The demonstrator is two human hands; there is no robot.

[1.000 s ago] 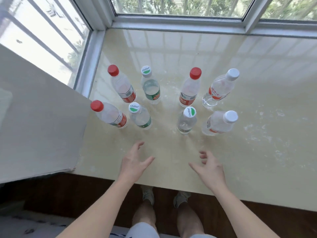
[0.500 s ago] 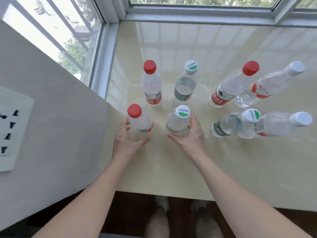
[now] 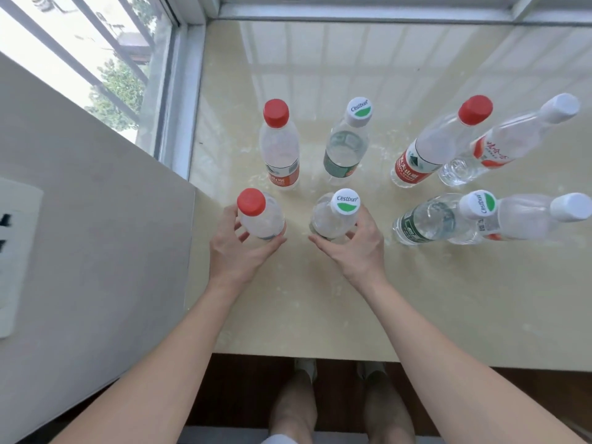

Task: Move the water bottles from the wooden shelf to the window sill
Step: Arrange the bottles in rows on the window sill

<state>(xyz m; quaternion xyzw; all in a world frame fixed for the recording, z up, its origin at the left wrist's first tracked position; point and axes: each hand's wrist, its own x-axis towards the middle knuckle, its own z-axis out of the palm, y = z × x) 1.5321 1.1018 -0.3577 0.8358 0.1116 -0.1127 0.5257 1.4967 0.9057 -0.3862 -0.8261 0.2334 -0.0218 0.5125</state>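
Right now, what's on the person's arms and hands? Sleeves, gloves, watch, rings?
Nothing worn on either one. The left hand and right hand are bare, with no gloves, rings or watch visible. Both forearms are uncovered all the way to the bottom frame edge, so no sleeves show. No markings, straps or bands on the wrists.

eight water bottles upright on window sill, two rows

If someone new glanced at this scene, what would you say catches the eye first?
Eight clear water bottles stand in two rows on the pale window sill, their red, white and green-marked caps bright against it. Nearest, the left hand cups a red-capped bottle and the right hand a green-marked bottle.
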